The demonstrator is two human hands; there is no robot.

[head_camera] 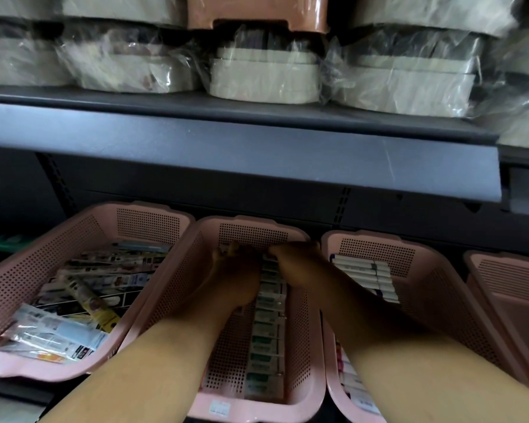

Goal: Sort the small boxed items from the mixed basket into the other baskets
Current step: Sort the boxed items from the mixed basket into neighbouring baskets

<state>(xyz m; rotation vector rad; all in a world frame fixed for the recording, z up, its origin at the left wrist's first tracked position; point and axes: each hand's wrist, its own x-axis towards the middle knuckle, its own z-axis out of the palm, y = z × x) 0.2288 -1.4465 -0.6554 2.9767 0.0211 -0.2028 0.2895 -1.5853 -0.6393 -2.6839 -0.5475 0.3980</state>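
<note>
Middle basket [252, 236], pink perforated plastic, beneath a grey metal shelf [226, 141]: left hand [237, 277] and right hand [298, 264] meet over its row of small green-and-white boxes [266, 346]. Whether either hand grips cannot be told in the dimness. Left of it, the mixed basket [28, 270] holds loose cartons.

Plastic-wrapped tubs [264, 77], perhaps, on shelf [226, 141]

The left grip [239, 277] and right grip [300, 265] are shadowed and blurred deep in the middle basket [301, 331]; whether either holds a box is unclear. The right forearm [394, 346] hides much of the right basket's [446, 288] boxes [364, 271].
</note>
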